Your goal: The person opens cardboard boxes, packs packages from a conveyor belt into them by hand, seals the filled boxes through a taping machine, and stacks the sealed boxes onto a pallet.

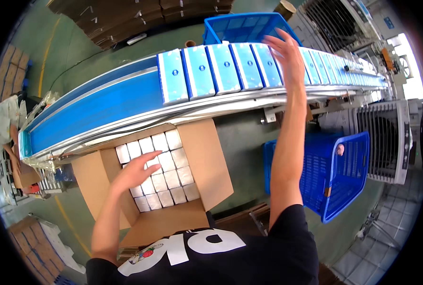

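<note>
My left hand (136, 172) hovers over an open cardboard carton (205, 164), thumb and fingers apart, holding nothing. Rows of small white-topped packs (172, 178) fill the carton's inside; the hand covers a few of them. Farther off, my right arm reaches across the conveyor, and my right hand (289, 59) is over a line of blue-and-white packs (226, 66). Its fingers are spread and bent at the far edge of the line, with no pack gripped. The packs stand side by side on the blue conveyor belt (102, 105); my hand hides part of one or two.
Behind the conveyor stands a blue crate (237, 23), with stacked flat cardboard (126, 19) to its left. Another blue crate (335, 178) is at the right, beside a louvred machine (384, 142). At the far left a person (4, 121) works by the belt's end.
</note>
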`<action>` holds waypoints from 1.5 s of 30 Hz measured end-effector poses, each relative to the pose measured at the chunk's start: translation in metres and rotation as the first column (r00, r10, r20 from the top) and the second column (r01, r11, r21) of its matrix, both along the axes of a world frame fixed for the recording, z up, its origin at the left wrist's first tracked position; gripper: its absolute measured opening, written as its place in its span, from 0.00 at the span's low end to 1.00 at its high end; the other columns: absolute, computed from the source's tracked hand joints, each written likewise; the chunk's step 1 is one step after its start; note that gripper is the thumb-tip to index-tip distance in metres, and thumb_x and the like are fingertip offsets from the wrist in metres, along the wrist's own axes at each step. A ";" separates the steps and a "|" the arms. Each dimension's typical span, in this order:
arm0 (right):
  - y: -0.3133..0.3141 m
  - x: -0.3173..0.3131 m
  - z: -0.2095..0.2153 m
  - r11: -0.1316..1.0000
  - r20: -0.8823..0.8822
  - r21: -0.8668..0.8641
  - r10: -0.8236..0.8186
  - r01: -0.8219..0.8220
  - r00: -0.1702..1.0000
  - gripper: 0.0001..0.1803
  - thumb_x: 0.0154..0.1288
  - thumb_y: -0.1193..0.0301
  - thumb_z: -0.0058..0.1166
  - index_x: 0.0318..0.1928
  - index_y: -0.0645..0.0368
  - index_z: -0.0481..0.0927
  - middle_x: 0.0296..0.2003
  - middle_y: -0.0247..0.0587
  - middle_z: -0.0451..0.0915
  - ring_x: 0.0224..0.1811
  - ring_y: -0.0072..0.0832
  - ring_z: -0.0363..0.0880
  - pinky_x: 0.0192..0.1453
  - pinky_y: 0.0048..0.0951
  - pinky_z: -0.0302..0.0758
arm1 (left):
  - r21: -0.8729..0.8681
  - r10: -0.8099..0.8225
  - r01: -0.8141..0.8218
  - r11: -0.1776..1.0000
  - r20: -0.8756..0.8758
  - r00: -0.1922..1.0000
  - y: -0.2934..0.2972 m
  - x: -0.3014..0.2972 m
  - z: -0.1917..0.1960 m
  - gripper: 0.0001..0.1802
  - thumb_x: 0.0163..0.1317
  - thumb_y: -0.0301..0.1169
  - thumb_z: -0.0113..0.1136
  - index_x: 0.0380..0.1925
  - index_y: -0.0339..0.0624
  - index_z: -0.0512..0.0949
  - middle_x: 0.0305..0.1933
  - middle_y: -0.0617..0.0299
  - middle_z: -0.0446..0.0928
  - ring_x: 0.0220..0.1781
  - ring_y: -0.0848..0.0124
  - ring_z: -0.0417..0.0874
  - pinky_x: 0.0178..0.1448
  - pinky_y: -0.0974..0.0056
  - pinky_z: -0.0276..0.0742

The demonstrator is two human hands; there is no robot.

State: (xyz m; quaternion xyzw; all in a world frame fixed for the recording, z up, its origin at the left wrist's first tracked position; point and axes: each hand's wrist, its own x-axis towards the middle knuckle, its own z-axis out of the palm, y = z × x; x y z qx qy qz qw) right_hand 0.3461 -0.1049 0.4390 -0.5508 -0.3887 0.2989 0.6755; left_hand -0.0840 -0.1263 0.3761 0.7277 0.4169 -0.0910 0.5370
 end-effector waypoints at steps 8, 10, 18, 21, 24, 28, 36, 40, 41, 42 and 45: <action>0.016 -0.053 -0.058 0.809 0.759 -0.427 0.078 0.404 0.646 0.46 0.50 0.47 0.56 0.63 0.66 0.58 0.48 0.62 0.73 0.50 0.50 0.74 0.54 0.41 0.69 | 0.029 0.505 -0.566 0.824 0.416 0.756 0.128 0.038 0.028 0.33 0.60 0.43 0.54 0.61 0.39 0.60 0.61 0.52 0.65 0.61 0.65 0.68 0.61 0.61 0.64; 0.027 -0.061 -0.045 0.731 0.431 -0.663 0.199 0.159 0.880 0.52 0.46 0.44 0.57 0.65 0.64 0.54 0.53 0.64 0.70 0.53 0.50 0.72 0.57 0.38 0.67 | -0.173 0.549 -0.521 0.836 0.280 0.787 0.152 0.041 0.013 0.38 0.54 0.46 0.61 0.59 0.34 0.60 0.54 0.52 0.69 0.58 0.66 0.69 0.61 0.63 0.64; 0.032 -0.122 -0.023 0.917 0.513 -0.387 0.122 0.102 0.850 0.50 0.45 0.41 0.57 0.59 0.67 0.61 0.47 0.61 0.74 0.50 0.46 0.75 0.56 0.35 0.68 | -0.090 0.525 -0.566 0.819 0.514 0.678 0.144 -0.005 0.059 0.31 0.49 0.43 0.67 0.47 0.33 0.69 0.40 0.54 0.77 0.39 0.71 0.80 0.40 0.67 0.79; -0.010 -0.165 0.025 0.939 0.551 -0.334 0.121 0.085 0.825 0.50 0.48 0.43 0.57 0.62 0.66 0.57 0.46 0.61 0.75 0.47 0.44 0.77 0.54 0.34 0.70 | 0.257 0.309 -0.505 0.824 0.544 0.780 0.107 -0.054 0.105 0.37 0.49 0.46 0.66 0.50 0.31 0.65 0.43 0.53 0.75 0.42 0.69 0.78 0.49 0.66 0.73; -0.070 -0.217 0.041 0.917 0.543 -0.400 0.234 0.004 0.806 0.49 0.52 0.46 0.56 0.65 0.61 0.51 0.47 0.62 0.74 0.48 0.47 0.77 0.53 0.34 0.71 | 0.380 0.324 -0.536 0.754 0.494 0.807 0.034 -0.119 0.107 0.39 0.51 0.45 0.65 0.56 0.33 0.60 0.47 0.52 0.74 0.46 0.67 0.77 0.52 0.65 0.72; -0.161 -0.284 -0.035 0.553 0.316 -0.825 0.622 -0.117 0.716 0.51 0.54 0.47 0.55 0.67 0.60 0.44 0.46 0.67 0.73 0.51 0.55 0.73 0.54 0.39 0.70 | 0.364 0.316 -0.353 0.862 0.160 0.935 -0.069 -0.200 0.007 0.47 0.52 0.49 0.62 0.62 0.33 0.50 0.56 0.43 0.66 0.57 0.59 0.71 0.61 0.58 0.65; -0.186 -0.315 -0.163 0.407 0.334 -0.899 0.875 -0.159 0.351 0.28 0.59 0.54 0.50 0.54 0.58 0.72 0.49 0.49 0.75 0.52 0.45 0.72 0.55 0.39 0.68 | 0.317 -0.144 0.238 0.918 -0.291 0.946 -0.110 -0.137 -0.093 0.20 0.55 0.38 0.52 0.46 0.42 0.75 0.49 0.52 0.75 0.47 0.54 0.77 0.50 0.53 0.72; -0.163 -0.305 -0.143 0.482 0.370 -0.850 0.832 -0.210 0.413 0.26 0.61 0.55 0.48 0.53 0.59 0.72 0.49 0.50 0.75 0.53 0.45 0.71 0.56 0.38 0.68 | 0.163 -0.251 0.286 0.944 -0.205 0.946 -0.089 -0.147 -0.145 0.31 0.58 0.50 0.49 0.55 0.41 0.68 0.56 0.47 0.70 0.57 0.53 0.71 0.60 0.55 0.66; -0.161 -0.298 -0.143 0.450 0.343 -0.868 0.849 -0.210 0.401 0.26 0.61 0.55 0.48 0.53 0.59 0.72 0.50 0.50 0.74 0.53 0.45 0.71 0.56 0.38 0.68 | 0.078 -0.310 0.335 0.939 -0.235 0.921 -0.086 -0.156 -0.168 0.35 0.58 0.55 0.47 0.58 0.41 0.66 0.58 0.46 0.68 0.60 0.53 0.69 0.62 0.55 0.64; -0.161 -0.291 -0.137 0.411 0.294 -0.885 0.857 -0.218 0.423 0.26 0.62 0.54 0.48 0.54 0.59 0.71 0.51 0.51 0.73 0.53 0.44 0.71 0.56 0.35 0.67 | -0.057 -0.357 0.356 0.933 -0.281 0.891 -0.088 -0.164 -0.190 0.43 0.57 0.63 0.42 0.61 0.39 0.61 0.63 0.45 0.63 0.65 0.54 0.63 0.66 0.56 0.58; -0.159 -0.234 -0.139 0.355 0.178 -0.854 0.887 -0.381 0.427 0.27 0.62 0.55 0.48 0.56 0.59 0.70 0.51 0.50 0.74 0.54 0.43 0.71 0.57 0.33 0.67 | -0.371 -0.200 0.194 0.908 0.022 0.980 -0.127 -0.204 -0.270 0.41 0.63 0.61 0.31 0.60 0.34 0.62 0.66 0.45 0.57 0.69 0.56 0.56 0.70 0.59 0.50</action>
